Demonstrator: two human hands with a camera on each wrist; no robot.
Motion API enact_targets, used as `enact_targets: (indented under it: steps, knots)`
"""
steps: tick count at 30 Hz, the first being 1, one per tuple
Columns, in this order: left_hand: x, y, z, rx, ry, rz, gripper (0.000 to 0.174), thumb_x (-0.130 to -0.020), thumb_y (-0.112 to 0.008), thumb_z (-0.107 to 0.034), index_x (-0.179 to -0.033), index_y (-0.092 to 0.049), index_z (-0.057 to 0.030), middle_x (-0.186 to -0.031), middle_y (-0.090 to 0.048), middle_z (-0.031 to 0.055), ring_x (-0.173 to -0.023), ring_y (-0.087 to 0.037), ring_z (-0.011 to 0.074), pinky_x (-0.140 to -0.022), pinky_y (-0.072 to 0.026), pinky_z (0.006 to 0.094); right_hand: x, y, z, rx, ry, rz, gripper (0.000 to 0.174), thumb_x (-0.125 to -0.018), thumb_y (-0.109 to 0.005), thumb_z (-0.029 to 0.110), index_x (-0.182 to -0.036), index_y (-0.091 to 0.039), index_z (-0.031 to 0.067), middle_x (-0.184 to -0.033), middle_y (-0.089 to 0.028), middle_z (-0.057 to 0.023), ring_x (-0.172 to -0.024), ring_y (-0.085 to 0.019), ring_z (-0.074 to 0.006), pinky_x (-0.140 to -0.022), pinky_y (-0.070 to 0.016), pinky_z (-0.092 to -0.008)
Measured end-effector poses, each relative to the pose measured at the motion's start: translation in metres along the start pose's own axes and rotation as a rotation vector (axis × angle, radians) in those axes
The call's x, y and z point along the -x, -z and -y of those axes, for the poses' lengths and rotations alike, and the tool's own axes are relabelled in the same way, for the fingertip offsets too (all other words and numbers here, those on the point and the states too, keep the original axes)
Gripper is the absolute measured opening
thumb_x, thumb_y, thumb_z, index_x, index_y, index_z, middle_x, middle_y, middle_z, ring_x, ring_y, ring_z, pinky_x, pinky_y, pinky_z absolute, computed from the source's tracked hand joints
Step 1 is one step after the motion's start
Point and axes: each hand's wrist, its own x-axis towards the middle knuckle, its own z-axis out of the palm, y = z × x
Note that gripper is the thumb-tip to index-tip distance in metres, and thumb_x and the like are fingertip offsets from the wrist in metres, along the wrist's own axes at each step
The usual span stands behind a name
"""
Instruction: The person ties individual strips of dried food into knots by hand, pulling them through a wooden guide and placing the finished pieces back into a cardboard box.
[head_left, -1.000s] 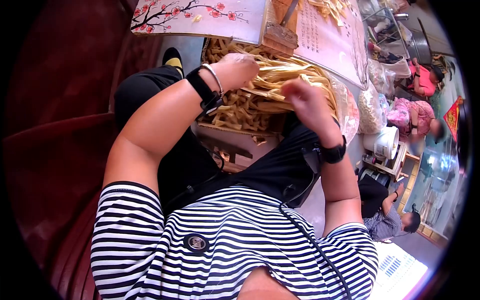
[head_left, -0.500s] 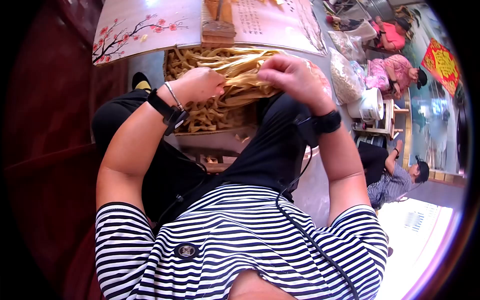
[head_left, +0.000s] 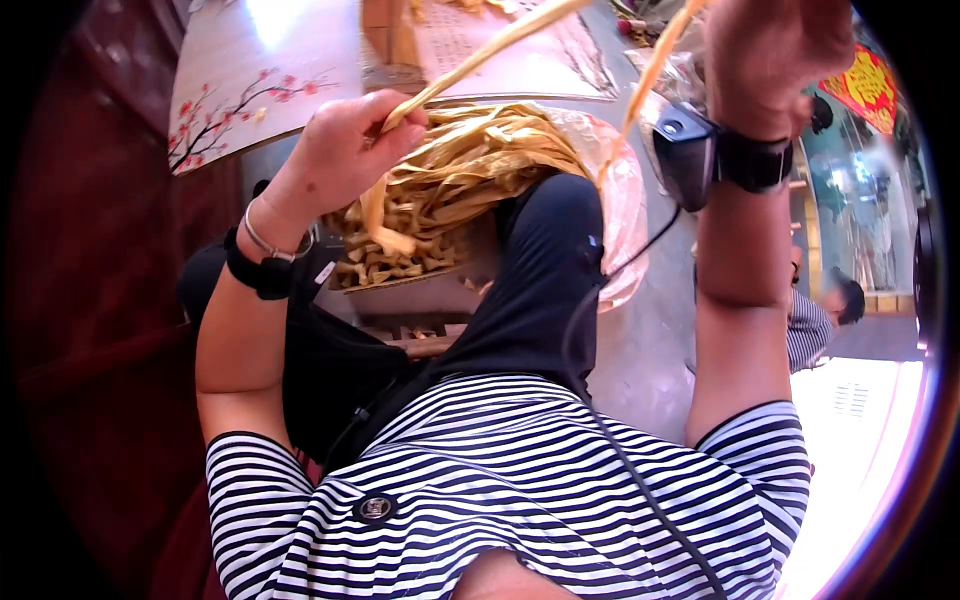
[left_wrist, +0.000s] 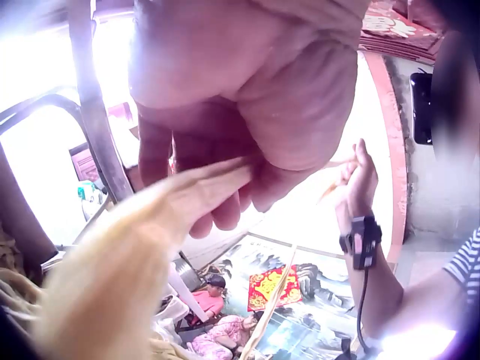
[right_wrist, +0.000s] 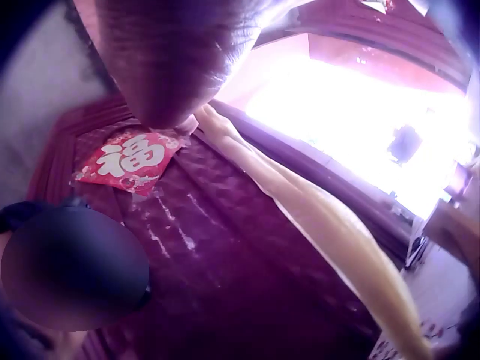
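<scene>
My left hand (head_left: 350, 150) pinches a long, flat yellow strip (head_left: 490, 50) between thumb and fingers, above a cardboard box. A short end of it (head_left: 385, 230) hangs beneath that hand. From there the strip slants up and right, out of the head view. Raised high at the right, my right hand (head_left: 770, 70) holds a yellow strip too, seen in the right wrist view as a strip (right_wrist: 322, 217) running from the fingers; a length (head_left: 640, 95) dangles beside the wrist. More yellow strips (head_left: 480, 150) fill the box (head_left: 400, 280), long ones lying over short folded pieces.
A table board (head_left: 250, 100) with painted red blossoms stands beyond the box, with a wooden block (head_left: 390, 50) on it. A pale plastic bag (head_left: 620, 240) lies right of my knee. Other people sit at the right. A cable runs from my right wrist device.
Both hands have lifted from the pile and drawn apart, the right one far up and right. A strip now stretches up from the left hand. The head view has shifted.
</scene>
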Motion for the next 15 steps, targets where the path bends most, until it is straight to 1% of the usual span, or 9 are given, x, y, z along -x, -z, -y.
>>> enact_targets:
  steps: [2,4,6,7,9,10,11,13,15]
  knots:
    - [0.002,0.013,0.002,-0.067,0.045,-0.035,0.010,-0.090,-0.060,-0.006,-0.097,-0.063,0.0002,-0.066,-0.058,-0.0001,-0.062,-0.054,0.0066,-0.057,-0.0443,0.0224,0.024,0.022,-0.032,0.262,-0.106,0.021,0.009,-0.088,-0.070,0.014,-0.089,-0.067,0.0052,-0.075,-0.064,0.0007,-0.065,-0.053,-0.0031,-0.058,-0.0405,-0.0180]
    - [0.006,0.023,-0.006,-0.061,0.076,-0.054,0.012,-0.089,-0.060,-0.006,-0.099,-0.064,-0.0017,-0.066,-0.059,0.0006,-0.061,-0.055,0.0061,-0.057,-0.0441,0.0223,0.062,0.048,-0.086,0.273,-0.076,0.066,0.010,-0.081,-0.076,0.011,-0.084,-0.070,0.0030,-0.075,-0.065,0.0021,-0.065,-0.055,-0.0029,-0.057,-0.0444,-0.0171]
    - [0.006,0.028,-0.003,-0.157,0.001,-0.057,0.014,-0.088,-0.061,-0.007,-0.101,-0.065,-0.0035,-0.066,-0.060,0.0025,-0.059,-0.055,0.0075,-0.057,-0.0445,0.0230,0.097,0.075,-0.113,0.380,-0.295,0.145,0.016,-0.083,-0.075,0.018,-0.086,-0.070,0.0027,-0.073,-0.062,0.0024,-0.063,-0.052,-0.0031,-0.056,-0.0433,-0.0180]
    - [0.006,0.031,-0.005,-0.284,-0.003,-0.057,0.016,-0.087,-0.062,-0.010,-0.102,-0.065,-0.0065,-0.072,-0.064,0.0074,-0.061,-0.061,0.0159,-0.058,-0.0481,0.0270,0.111,0.089,-0.124,0.424,-0.411,0.152,0.019,-0.085,-0.074,0.021,-0.088,-0.069,0.0028,-0.073,-0.062,0.0019,-0.063,-0.051,-0.0034,-0.057,-0.0437,-0.0186]
    - [0.006,0.032,-0.003,-0.645,-0.093,-0.157,0.016,-0.086,-0.063,-0.011,-0.102,-0.065,-0.0077,-0.079,-0.066,0.0088,-0.066,-0.064,0.0223,-0.059,-0.0503,0.0309,0.145,0.117,-0.151,0.522,-0.552,0.183,0.021,-0.087,-0.070,0.025,-0.091,-0.069,0.0046,-0.074,-0.063,0.0006,-0.064,-0.054,-0.0054,-0.059,-0.0453,-0.0210]
    - [0.004,0.031,-0.003,-0.826,-0.142,-0.205,0.016,-0.085,-0.063,-0.012,-0.101,-0.065,-0.0084,-0.082,-0.066,0.0095,-0.068,-0.065,0.0256,-0.059,-0.0513,0.0329,0.152,0.117,-0.152,0.582,-0.580,0.208,0.020,-0.089,-0.068,0.026,-0.092,-0.068,0.0063,-0.074,-0.063,-0.0003,-0.065,-0.056,-0.0071,-0.060,-0.0464,-0.0228]
    - [0.004,0.029,-0.008,-0.918,-0.083,-0.231,0.015,-0.085,-0.063,-0.012,-0.099,-0.065,-0.0099,-0.089,-0.067,0.0083,-0.073,-0.065,0.0282,-0.060,-0.0526,0.0355,0.163,0.117,-0.147,0.677,-0.607,0.333,0.015,-0.088,-0.066,0.025,-0.093,-0.068,0.0106,-0.078,-0.067,-0.0036,-0.069,-0.063,-0.0161,-0.061,-0.0496,-0.0304]
    - [0.002,0.025,-0.013,-0.924,-0.088,-0.304,0.016,-0.084,-0.064,-0.011,-0.100,-0.066,-0.0106,-0.089,-0.067,0.0074,-0.071,-0.065,0.0276,-0.060,-0.0526,0.0340,0.168,0.098,-0.127,0.976,-0.694,0.784,0.014,-0.087,-0.066,0.024,-0.095,-0.068,0.0126,-0.086,-0.068,-0.0076,-0.077,-0.066,-0.0248,-0.067,-0.0514,-0.0367]
    - [0.000,0.026,-0.020,-0.927,-0.148,-0.329,0.018,-0.079,-0.067,-0.007,-0.097,-0.067,-0.0102,-0.087,-0.068,0.0056,-0.067,-0.065,0.0237,-0.056,-0.0521,0.0303,0.179,0.069,-0.106,0.668,-0.640,0.653,0.024,-0.086,-0.066,0.022,-0.106,-0.066,0.0099,-0.098,-0.067,-0.0122,-0.084,-0.066,-0.0269,-0.075,-0.0514,-0.0367]
